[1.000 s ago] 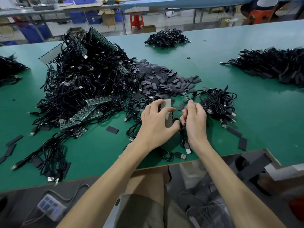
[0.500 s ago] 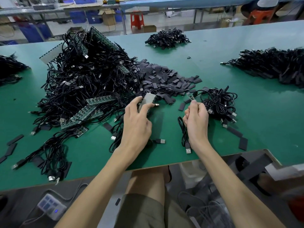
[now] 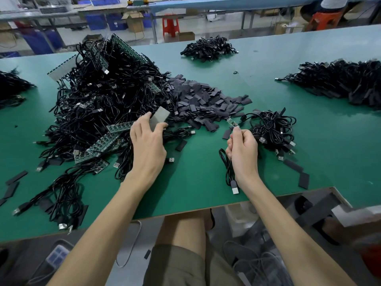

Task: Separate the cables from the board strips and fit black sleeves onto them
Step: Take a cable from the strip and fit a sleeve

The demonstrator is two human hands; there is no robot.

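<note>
Wide green-topped counter (image 3: 195, 182), near edge low in view. Past the far edge: workshop floor, long benches, blue plastic bins (image 3: 103, 21), open cardboard box (image 3: 135, 22), red plastic stool (image 3: 170, 24), orange stool (image 3: 323, 19) far right. Below the near edge, left: white power strip (image 3: 57, 254) on the floor.

On the counter:
- Big tangled heap of black USB cables (image 3: 99, 96), far left, with green board strips (image 3: 103, 143) sticking out of its near side.
- Pile of flat black sleeves (image 3: 206, 102), just right of the heap and touching it.
- Small black cable pile (image 3: 208, 48) far centre, long black cable pile (image 3: 340, 81) far right, another cable pile (image 3: 10, 87) at the left edge.
- Loose sleeves scattered near left and near right.

Left hand (image 3: 147, 145): at the near-right edge of the big heap, thumb and fingers curled round the near end of a grey board strip (image 3: 159, 116). Strip tilted up off the counter, far end over the heap's cables.

Right hand (image 3: 243, 149): well apart from the left hand, fisted on a single black cable (image 3: 228, 168). Small green board piece (image 3: 232, 122) at the cable's end pinched at the fingertips, pointing far-left, close to the sleeve pile's near edge. Coiled length hanging out on the left side of the fist. Silver USB plug (image 3: 235, 189) on the counter beside the wrist.

Just right of this hand: small bundle of black cables (image 3: 272, 129).
</note>
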